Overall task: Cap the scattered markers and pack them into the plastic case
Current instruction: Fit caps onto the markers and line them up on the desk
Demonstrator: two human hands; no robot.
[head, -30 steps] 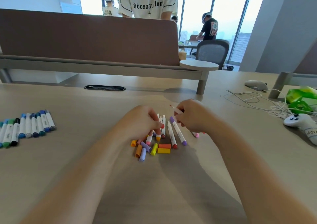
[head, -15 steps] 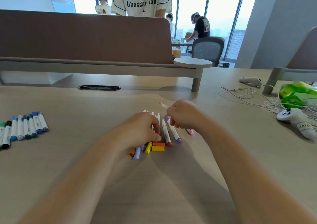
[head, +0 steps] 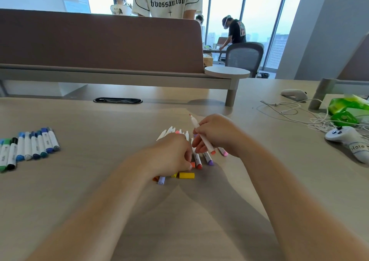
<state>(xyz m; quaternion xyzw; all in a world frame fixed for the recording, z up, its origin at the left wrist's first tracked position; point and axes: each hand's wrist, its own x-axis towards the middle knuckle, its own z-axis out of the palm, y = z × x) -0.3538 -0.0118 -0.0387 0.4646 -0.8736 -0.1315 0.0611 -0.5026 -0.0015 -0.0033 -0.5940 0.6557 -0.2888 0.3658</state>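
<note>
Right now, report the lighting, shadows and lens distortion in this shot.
Head view: the bright windows backlight the room and haze the skyline. Head view: both forearms throw soft shadows onto the desk, toward the camera. Head view: the wide lens bows the brown divider and stretches the forearms. Head view: the coral marker in the right hand's grip looks sharp.

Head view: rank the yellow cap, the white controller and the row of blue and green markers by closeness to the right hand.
1. yellow cap, beside the right hand, toward the camera.
2. white controller, far right.
3. row of blue and green markers, far left.
</note>
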